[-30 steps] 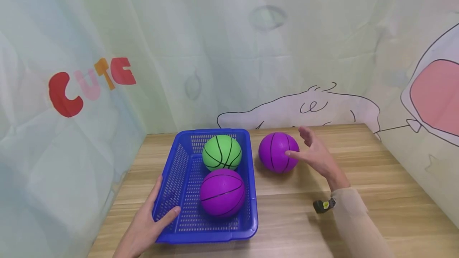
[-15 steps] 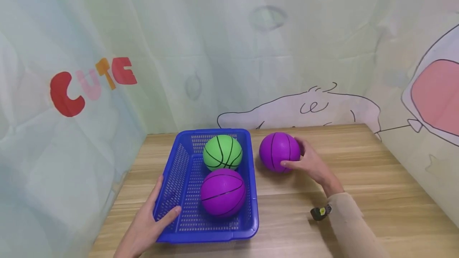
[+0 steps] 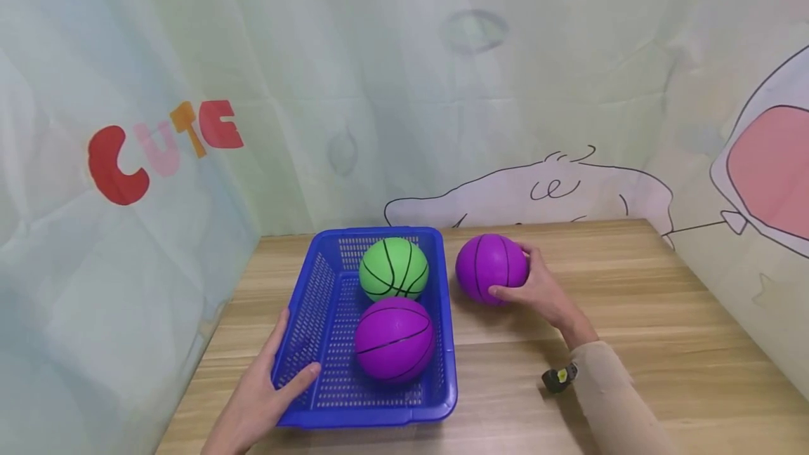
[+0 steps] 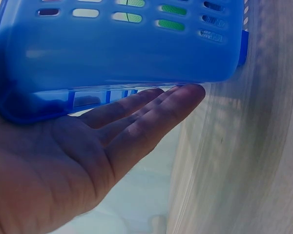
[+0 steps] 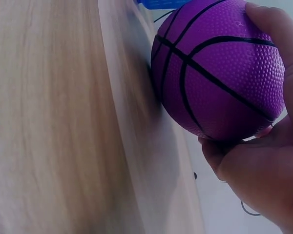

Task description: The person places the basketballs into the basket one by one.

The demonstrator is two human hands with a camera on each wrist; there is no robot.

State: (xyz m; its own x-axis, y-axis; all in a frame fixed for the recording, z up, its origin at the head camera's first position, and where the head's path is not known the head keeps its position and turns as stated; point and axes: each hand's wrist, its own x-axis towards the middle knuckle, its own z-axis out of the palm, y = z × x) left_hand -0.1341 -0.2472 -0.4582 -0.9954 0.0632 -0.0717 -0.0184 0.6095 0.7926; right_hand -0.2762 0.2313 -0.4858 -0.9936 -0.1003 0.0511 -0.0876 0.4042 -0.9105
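A blue plastic basket [image 3: 450,371] with slotted walls stands on the table. Inside it lie a green toy basketball [image 3: 394,269] at the back and a purple toy basketball [image 3: 395,340] nearer the front. My left hand [image 3: 255,392] holds the basket's left side, thumb over the rim and fingers along the outer wall. Just right of the basket, a second purple basketball [image 3: 489,269] is held by my right hand [image 3: 540,293], with the thumb in front and fingers behind. In the right wrist view that ball [image 5: 219,73] seems to rest on the table.
The wood-grain table [image 3: 569,399] extends to the right of the basket. Fabric sheets with printed drawings [image 3: 543,195] hang behind and along both sides. A small black device [image 3: 559,378] is worn at the right wrist, by the sleeve [image 3: 616,399].
My right hand has moved left and closed around the second purple ball, which stays in about the same place. The left hand and the basket have hardly moved.
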